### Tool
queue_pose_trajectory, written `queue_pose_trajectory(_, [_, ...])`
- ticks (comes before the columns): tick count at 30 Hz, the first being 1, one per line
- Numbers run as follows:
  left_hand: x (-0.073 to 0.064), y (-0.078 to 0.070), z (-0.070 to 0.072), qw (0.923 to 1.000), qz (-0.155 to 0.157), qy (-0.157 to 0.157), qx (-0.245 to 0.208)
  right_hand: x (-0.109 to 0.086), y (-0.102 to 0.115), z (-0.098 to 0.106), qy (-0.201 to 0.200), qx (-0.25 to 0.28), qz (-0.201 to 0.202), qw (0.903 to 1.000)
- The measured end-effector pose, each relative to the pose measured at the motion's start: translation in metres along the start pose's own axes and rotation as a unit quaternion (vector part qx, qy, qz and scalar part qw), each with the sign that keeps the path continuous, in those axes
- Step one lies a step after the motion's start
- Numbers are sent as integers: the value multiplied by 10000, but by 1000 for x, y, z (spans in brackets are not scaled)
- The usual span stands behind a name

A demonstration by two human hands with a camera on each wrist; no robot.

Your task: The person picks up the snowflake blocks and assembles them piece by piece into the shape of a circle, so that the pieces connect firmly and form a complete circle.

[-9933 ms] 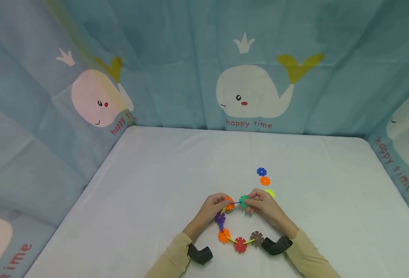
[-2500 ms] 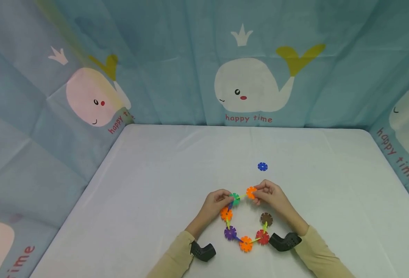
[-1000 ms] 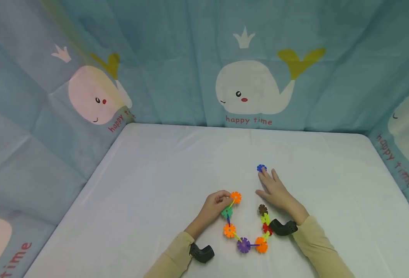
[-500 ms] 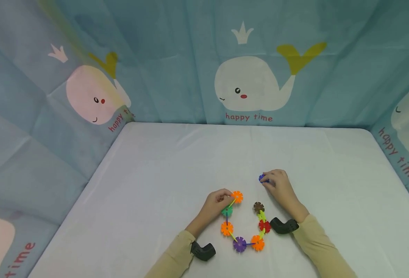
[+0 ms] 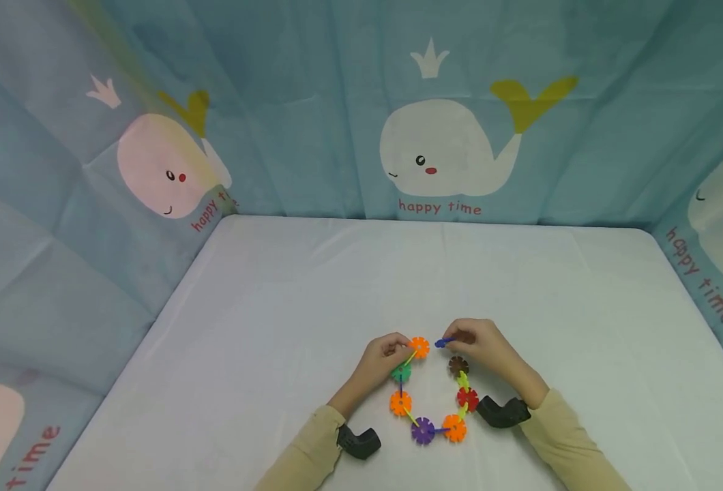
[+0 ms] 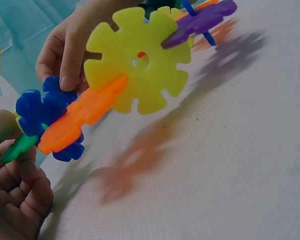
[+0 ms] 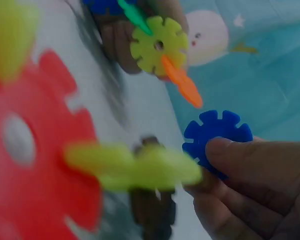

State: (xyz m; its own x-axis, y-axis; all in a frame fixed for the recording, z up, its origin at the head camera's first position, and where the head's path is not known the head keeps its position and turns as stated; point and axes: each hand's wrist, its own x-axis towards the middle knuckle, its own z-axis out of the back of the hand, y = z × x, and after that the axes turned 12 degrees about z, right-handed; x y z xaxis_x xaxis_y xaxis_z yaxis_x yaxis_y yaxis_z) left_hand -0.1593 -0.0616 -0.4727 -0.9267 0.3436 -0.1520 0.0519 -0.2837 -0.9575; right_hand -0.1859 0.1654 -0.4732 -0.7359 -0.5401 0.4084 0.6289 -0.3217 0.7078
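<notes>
A chain of slotted snowflake discs curves in an open ring over the table, with an orange disc [image 5: 419, 347] at one end and a brown disc [image 5: 458, 367] at the other. Between them run green [image 5: 401, 372], purple [image 5: 423, 431] and red [image 5: 468, 399] discs, joined by yellow and blue ones. My left hand [image 5: 381, 361] pinches the chain beside the orange end; its fingertips partly cover the yellow disc [image 7: 160, 45] there. My right hand [image 5: 487, 348] pinches a single blue disc [image 7: 217, 135] between thumb and fingers, a small gap from the orange end.
White cloth covers the table [image 5: 288, 307], and a blue curtain [image 5: 312, 136] with printed whales hangs along its back and sides. A black device sits on each wrist, the right one [image 5: 503, 412] close beside the red disc.
Earlier, orange and yellow discs lay loose; now both are in the chain. My right hand has picked the blue disc off the table and brought it nearer the orange end.
</notes>
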Motion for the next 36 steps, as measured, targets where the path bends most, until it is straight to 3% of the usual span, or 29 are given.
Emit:
queue_pose_trajectory(4, [1, 2, -1, 10000, -42, 47, -49, -1, 0, -9, 69, 116, 497, 9987])
queue_pose_trajectory(10, [0, 1, 1, 9999, -57, 160, -5, -2, 0, -17, -295, -38, 1054, 9940])
queue_pose_trajectory(16, [0, 0, 4, 9996, -20, 293, 15, -2, 3, -20, -359, -159, 1009, 9941])
queue_pose_trajectory(28, [0, 0, 2, 9999, -65, 157, -7, -1, 4, -22, -384, -550, 914, 9936])
queue_pose_trajectory(36, [-2, -1, 2, 9999, -5, 114, 7, -1, 4, -25, -460, -388, 908, 9940])
